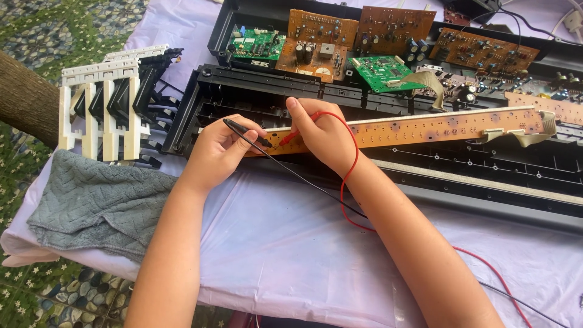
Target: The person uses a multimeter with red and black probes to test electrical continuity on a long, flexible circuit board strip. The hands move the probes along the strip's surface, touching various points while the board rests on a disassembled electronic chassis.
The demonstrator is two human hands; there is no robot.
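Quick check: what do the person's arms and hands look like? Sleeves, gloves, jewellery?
Both forearms are bare to the frame edge, no sleeves in view. Left hand and right hand have no gloves, rings, watch or bracelets visible. Nails are short and unpainted.

Both bare forearms reach up from the lower edge and converge at the near left end of the long tan circuit strip (425, 127). The left hand (221, 149) lies curled just below that end, fingers pinched around a black probe (246, 132) angled toward the strip. The right hand (325, 136) rests on the strip, wrist bent inward, thumb raised, fingertips pinching a red probe (297, 130)
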